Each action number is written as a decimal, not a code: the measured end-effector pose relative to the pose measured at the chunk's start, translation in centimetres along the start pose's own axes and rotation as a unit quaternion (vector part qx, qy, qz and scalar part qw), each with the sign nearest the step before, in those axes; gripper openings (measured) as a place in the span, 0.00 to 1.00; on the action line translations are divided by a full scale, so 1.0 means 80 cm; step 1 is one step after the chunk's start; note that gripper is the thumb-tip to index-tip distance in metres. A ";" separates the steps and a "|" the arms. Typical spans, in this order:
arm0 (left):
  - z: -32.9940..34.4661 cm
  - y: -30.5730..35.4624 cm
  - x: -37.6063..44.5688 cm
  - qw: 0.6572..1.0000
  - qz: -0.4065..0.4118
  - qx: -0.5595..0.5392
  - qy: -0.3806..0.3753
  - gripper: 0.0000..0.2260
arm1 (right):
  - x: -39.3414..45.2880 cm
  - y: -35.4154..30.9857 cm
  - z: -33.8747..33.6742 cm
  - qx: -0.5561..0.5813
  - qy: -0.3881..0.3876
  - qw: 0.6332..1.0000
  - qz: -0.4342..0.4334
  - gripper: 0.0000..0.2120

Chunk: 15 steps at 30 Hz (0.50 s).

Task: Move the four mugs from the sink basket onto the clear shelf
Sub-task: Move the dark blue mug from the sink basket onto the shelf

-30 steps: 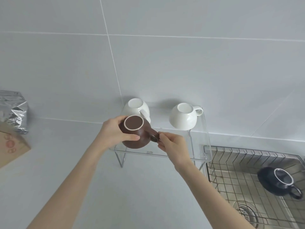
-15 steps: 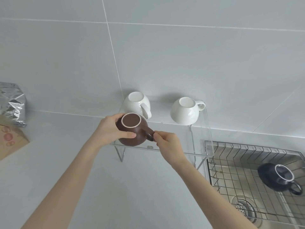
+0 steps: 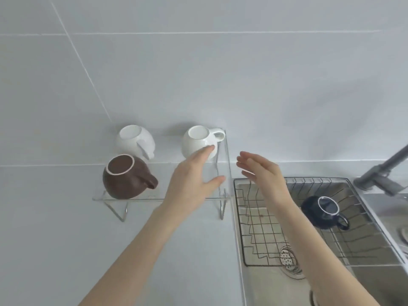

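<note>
A brown mug point(image 3: 125, 177) stands upside down at the front left of the clear shelf point(image 3: 154, 197). Behind it on the shelf are two white mugs, one at the back left point(image 3: 134, 141) and one at the back right point(image 3: 198, 141), both upside down. A dark blue mug point(image 3: 323, 212) lies in the wire sink basket point(image 3: 262, 237) at the right. My left hand point(image 3: 192, 184) hovers open over the shelf's right half. My right hand point(image 3: 262, 175) is open above the basket's far left corner. Neither hand holds anything.
The steel sink point(image 3: 331, 279) with its drain point(image 3: 289, 259) lies under the basket. A grey faucet point(image 3: 379, 175) reaches in from the right. The white counter point(image 3: 55, 239) spreads to the left and front of the shelf. A tiled wall rises behind.
Both hands have let go of the brown mug, which now stands on the shelf. The hands have moved to the right, toward the sink, and the view has shifted right.
</note>
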<state>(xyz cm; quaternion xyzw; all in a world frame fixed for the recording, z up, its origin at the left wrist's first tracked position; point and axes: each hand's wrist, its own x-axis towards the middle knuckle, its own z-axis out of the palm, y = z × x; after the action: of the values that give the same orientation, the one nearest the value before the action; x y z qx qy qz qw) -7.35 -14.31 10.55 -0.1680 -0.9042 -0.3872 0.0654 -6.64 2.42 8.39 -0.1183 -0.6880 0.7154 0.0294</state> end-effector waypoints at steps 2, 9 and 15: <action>0.061 0.028 0.008 0.998 0.003 -0.028 -0.061 0.29 | -0.003 0.011 -0.065 -0.006 0.050 0.999 0.003 0.13; 0.255 0.078 0.017 0.971 -0.034 -0.071 -0.227 0.32 | -0.004 0.088 -0.248 -0.070 0.209 0.970 0.107 0.14; 0.376 0.093 0.034 0.942 -0.102 -0.081 -0.308 0.38 | 0.001 0.167 -0.328 -0.056 0.283 0.928 0.237 0.09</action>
<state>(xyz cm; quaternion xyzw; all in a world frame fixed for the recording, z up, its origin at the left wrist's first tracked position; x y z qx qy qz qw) -6.87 12.91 -4.56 -0.1908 -0.8578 -0.3932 -0.2705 0.37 27.40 -5.52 -0.4772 -0.6422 0.5981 0.0461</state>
